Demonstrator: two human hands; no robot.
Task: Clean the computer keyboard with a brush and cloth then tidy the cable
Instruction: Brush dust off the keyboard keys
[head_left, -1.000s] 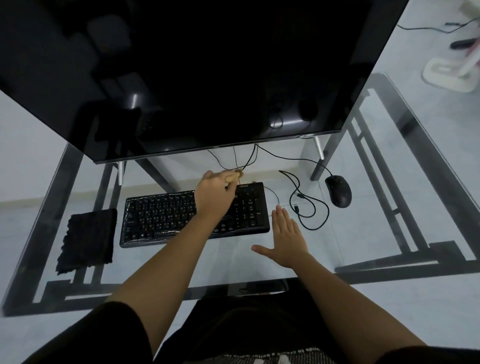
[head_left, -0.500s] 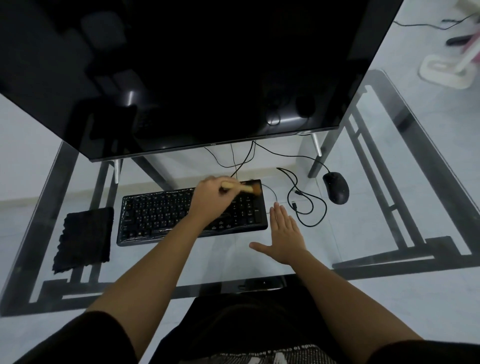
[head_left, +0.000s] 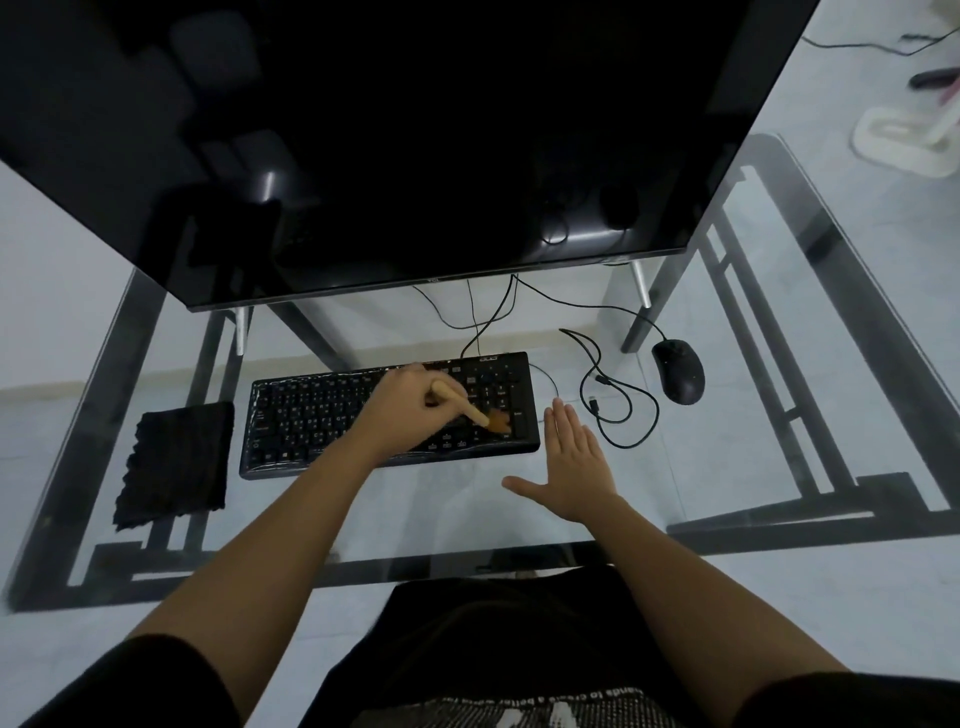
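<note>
A black keyboard (head_left: 311, 415) lies on the glass desk (head_left: 452, 519) below a dark monitor. My left hand (head_left: 402, 410) holds a small wooden-handled brush (head_left: 480, 415), its tan bristles resting on the number pad at the keyboard's right end. Flat on the glass just right of the keyboard lies my right hand (head_left: 574, 470), fingers together and holding nothing. A folded black cloth (head_left: 176, 465) sits left of the keyboard. The loose black cable (head_left: 613, 410) curls in loops between keyboard and mouse.
A black mouse (head_left: 678, 369) rests at the right, its wire running up behind the large monitor (head_left: 415, 156). The desk's dark metal frame (head_left: 810, 389) shows through the glass. White objects lie on the floor at far right (head_left: 904, 145).
My left hand has drawn the brush from the keyboard's top right edge down across the number pad toward me. My right hand has stayed flat beside the keyboard.
</note>
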